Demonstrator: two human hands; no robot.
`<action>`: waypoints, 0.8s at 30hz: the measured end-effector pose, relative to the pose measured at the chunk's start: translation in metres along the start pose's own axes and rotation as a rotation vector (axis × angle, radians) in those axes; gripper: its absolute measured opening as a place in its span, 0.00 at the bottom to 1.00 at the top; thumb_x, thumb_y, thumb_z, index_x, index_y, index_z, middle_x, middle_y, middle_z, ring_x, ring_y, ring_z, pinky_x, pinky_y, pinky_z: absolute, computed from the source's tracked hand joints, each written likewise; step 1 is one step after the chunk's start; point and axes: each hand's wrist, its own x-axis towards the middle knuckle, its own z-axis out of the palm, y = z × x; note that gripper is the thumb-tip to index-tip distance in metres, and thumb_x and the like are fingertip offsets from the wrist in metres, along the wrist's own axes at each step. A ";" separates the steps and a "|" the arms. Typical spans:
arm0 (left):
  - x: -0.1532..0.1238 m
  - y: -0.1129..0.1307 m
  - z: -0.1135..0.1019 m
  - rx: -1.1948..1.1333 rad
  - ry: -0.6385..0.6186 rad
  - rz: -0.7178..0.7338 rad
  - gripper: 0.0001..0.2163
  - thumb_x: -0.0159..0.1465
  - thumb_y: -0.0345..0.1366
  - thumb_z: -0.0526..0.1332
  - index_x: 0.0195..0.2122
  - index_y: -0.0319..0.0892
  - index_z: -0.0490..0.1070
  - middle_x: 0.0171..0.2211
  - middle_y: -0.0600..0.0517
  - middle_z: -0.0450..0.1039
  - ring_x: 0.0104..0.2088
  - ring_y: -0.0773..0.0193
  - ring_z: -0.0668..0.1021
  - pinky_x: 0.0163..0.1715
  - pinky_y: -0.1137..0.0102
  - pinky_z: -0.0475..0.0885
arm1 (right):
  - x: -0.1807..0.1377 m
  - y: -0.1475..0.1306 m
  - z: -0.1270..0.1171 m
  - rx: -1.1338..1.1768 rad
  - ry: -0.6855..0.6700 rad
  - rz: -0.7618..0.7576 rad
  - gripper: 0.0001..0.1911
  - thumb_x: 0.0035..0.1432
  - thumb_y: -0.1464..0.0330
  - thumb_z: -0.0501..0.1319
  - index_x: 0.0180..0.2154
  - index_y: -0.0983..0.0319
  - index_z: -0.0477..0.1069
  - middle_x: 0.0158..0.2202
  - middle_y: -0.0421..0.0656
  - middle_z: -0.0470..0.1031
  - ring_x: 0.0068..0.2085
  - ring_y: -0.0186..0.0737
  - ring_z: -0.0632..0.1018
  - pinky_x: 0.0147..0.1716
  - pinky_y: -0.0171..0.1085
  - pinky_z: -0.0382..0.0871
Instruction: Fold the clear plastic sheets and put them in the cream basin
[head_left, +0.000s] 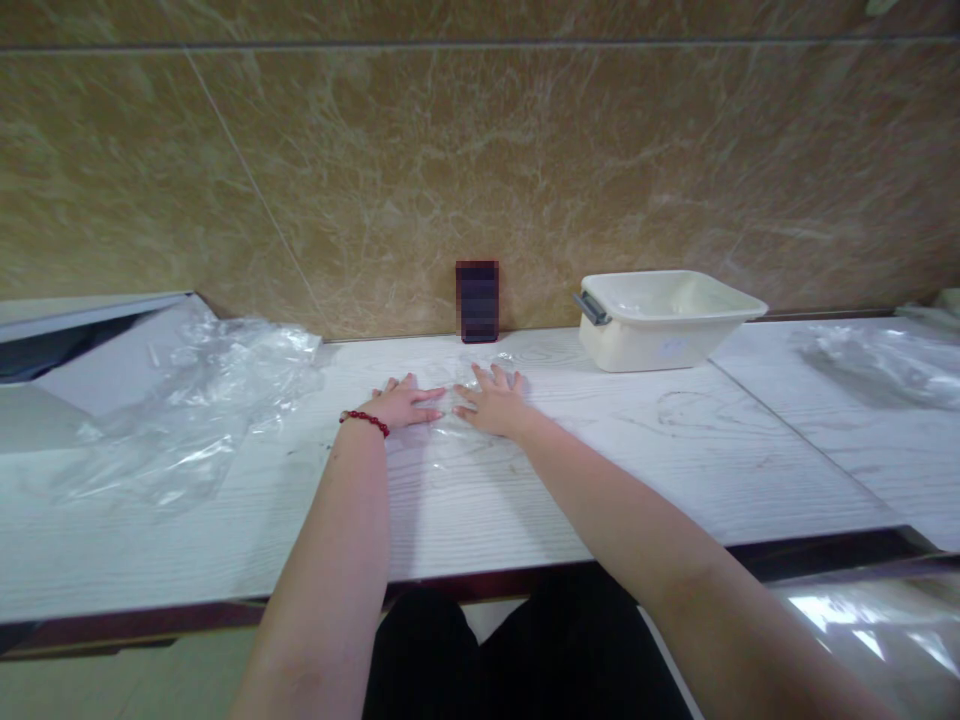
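Note:
My left hand (405, 404) lies flat on the white wood-grain table (600, 470), fingers stretched out to the right, a red bead bracelet on its wrist. My right hand (491, 398) lies flat beside it, fingers spread and pointing away from me. Both palms press on a small clear plastic sheet (457, 425) that lies on the tabletop between and under them. The fingertips of the two hands nearly touch.
A cream plastic tub (664, 318) with a dark handle stands at the back right. A small dark upright object (477, 301) leans against the marble wall. Crumpled clear plastic (187, 400) lies at the left, more plastic (885, 365) at the far right.

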 end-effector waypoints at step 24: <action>-0.002 -0.004 0.001 -0.007 -0.018 -0.020 0.44 0.37 0.64 0.54 0.56 0.56 0.45 0.60 0.46 0.36 0.57 0.40 0.42 0.49 0.47 0.44 | 0.005 0.010 0.003 -0.014 -0.026 0.145 0.28 0.53 0.50 0.37 0.55 0.49 0.48 0.61 0.41 0.34 0.58 0.57 0.37 0.43 0.67 0.28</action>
